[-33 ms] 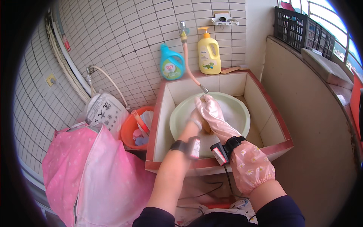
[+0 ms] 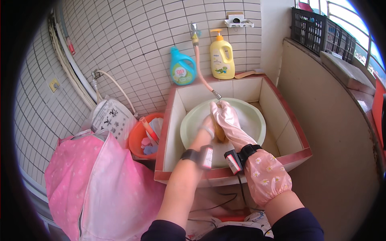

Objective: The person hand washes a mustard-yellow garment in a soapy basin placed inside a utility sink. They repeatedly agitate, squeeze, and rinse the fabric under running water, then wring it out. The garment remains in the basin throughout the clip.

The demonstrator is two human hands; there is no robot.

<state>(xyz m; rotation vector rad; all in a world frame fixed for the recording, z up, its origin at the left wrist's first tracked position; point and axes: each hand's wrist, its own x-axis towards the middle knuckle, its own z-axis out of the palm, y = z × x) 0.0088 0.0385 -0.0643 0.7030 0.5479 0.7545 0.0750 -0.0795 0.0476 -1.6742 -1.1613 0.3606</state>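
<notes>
One yellow-brown object (image 2: 220, 135) within the rim of a pale green basin (image 2: 192, 119)

It sits between my two hands, mostly covered, so I can't tell exactly what it is. My right hand (image 2: 226, 116), in a shiny pink glove, lies over it with the fingers drawn together. My left hand (image 2: 207, 123) is close against its left side, largely hidden. I cannot tell how tightly either set of fingers grips. The glove's daisy-printed sleeve (image 2: 267, 173) reaches up my right forearm, and each wrist carries a strapped device.

Pale, cloudy water (image 2: 247, 120) lies in the basin, which stands inside a tiled sink (image 2: 279, 100) with a red rim. A pink hose (image 2: 198, 66) hangs from the wall tap (image 2: 195, 30), its metal end just beyond my fingertips. On the back ledge stand a turquoise detergent bottle (image 2: 183, 69) and a yellow pump bottle (image 2: 222, 60). Left of the sink are an orange bucket (image 2: 135, 138) and a large pink cover (image 2: 76, 160).
</notes>
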